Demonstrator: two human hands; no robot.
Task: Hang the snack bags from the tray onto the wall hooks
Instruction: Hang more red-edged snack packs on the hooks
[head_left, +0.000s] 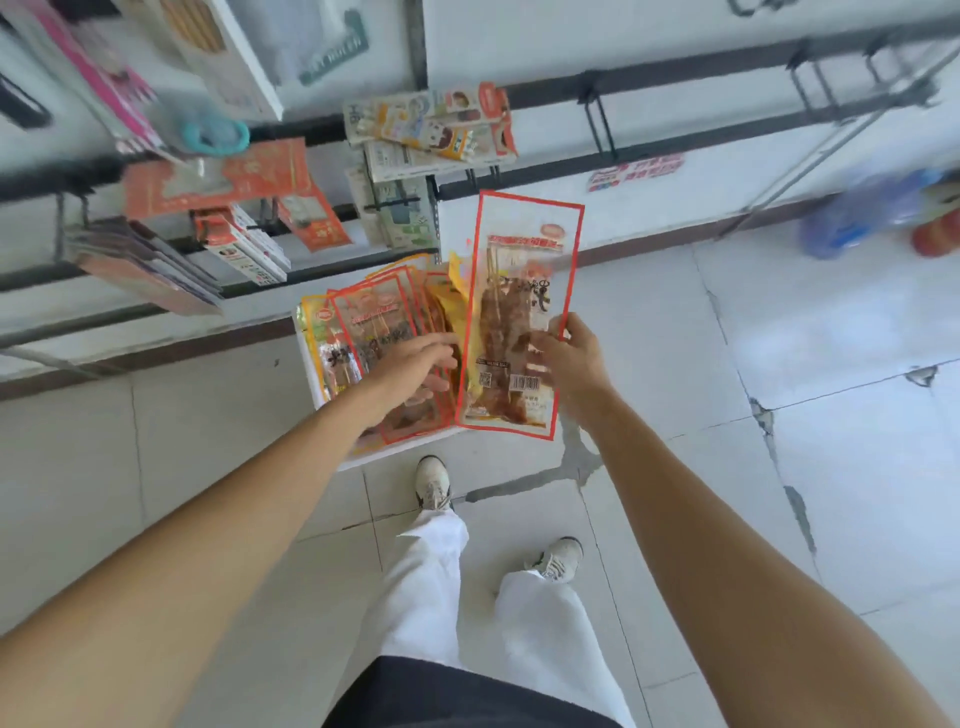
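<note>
Tiled floor (779, 467), one tray (315, 387); right hand (567, 358) pinches one snack bag (519, 291), left hand (415, 364) relaxed.

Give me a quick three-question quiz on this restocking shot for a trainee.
1. True or false: the right hand holds a red-edged snack bag.
2. The left hand is: A) on a wall hook; B) over the bags in the tray; C) down by the leg.
3. Fill in: the tray is ____ in colour.
Key: 1 true; 2 B; 3 white.
</note>
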